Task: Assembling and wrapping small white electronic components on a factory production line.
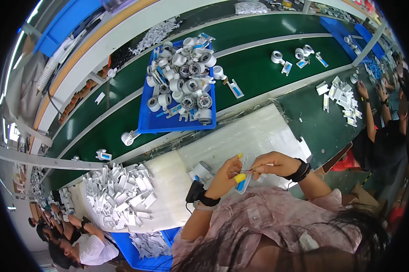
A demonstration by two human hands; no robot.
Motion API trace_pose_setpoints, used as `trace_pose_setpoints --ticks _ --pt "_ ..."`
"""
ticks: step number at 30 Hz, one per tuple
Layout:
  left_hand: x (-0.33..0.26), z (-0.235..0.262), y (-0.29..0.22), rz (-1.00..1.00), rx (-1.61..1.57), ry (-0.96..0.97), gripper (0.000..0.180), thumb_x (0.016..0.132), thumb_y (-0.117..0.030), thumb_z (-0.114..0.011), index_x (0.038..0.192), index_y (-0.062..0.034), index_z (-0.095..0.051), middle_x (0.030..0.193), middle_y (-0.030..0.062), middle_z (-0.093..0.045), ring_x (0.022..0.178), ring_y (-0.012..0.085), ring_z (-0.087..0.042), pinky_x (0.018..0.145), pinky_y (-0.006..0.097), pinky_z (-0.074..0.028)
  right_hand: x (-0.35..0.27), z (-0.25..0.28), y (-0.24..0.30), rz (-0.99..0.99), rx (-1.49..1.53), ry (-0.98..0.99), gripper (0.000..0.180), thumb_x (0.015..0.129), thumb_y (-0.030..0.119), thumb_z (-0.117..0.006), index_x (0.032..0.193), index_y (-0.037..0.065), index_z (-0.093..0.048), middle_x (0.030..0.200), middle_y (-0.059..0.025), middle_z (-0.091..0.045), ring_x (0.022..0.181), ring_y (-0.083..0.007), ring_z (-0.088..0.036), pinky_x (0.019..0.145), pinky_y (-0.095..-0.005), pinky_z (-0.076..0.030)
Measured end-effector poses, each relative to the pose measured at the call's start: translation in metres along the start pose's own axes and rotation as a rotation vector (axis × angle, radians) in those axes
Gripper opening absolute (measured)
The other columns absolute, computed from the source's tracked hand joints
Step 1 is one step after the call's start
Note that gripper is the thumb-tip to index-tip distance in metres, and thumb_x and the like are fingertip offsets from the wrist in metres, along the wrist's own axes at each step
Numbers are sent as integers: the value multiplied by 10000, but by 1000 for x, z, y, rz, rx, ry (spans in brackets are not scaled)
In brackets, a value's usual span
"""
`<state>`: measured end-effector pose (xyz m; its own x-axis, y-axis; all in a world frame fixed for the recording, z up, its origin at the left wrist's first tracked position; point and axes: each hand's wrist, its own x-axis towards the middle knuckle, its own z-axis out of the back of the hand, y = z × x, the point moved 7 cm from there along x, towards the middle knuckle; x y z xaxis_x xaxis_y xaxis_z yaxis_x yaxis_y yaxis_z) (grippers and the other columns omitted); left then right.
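My left hand (pixel 225 178), with yellow covers on two fingertips and a dark strap at its wrist, is closed in a pinch at the table's front edge. Facing it, my right hand (pixel 273 165) also pinches, its fingertips nearly meeting those of the left. Thin wires run between the fingertips. Just below hangs a white part with a blue panel (pixel 243 185), partly hidden by the left fingers. Beside my left hand, a white round lamp-like housing (pixel 201 170) lies on the pale sheet (pixel 234 136); the hand covers some of it.
Left of me lies a heap of white plastic pieces (pixel 122 192). A blue tray (pixel 177 126) piled with round white housings rests on the green conveyor (pixel 254 86). More white parts (pixel 342 97) lie at right. Co-workers sit at both sides. A blue bin (pixel 125 251) stands below the table.
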<state>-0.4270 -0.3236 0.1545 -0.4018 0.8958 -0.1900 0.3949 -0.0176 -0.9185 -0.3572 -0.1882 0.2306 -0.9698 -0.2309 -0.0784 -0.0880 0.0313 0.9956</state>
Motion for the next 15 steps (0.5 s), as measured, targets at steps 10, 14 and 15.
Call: trace_pose_setpoints --ticks 10,14,15 --pt "-27 -20 -23 129 47 62 396 842 -75 -632 1204 -19 -484 1132 80 -600 1030 167 -568 852 293 -447 -13 -20 6 82 -630 43 156 780 118 -700 913 72 -633 779 -72 -626 679 -250 -590 619 -341 -451" --pt "-36 -32 -62 -24 723 -187 329 868 -84 -571 1176 -13 -479 956 113 -619 851 203 -587 761 305 -459 -22 -14 9 283 -842 -527 187 729 62 -737 850 78 -596 699 -63 -579 656 -233 -563 599 -336 -441" --pt "-36 -30 -59 -18 723 -201 329 868 -84 -571 1176 -13 -479 956 113 -619 851 203 -587 761 305 -459 -20 -18 9 287 -835 -514 187 729 62 -737 850 78 -596 699 -63 -579 656 -233 -563 599 -336 -441"
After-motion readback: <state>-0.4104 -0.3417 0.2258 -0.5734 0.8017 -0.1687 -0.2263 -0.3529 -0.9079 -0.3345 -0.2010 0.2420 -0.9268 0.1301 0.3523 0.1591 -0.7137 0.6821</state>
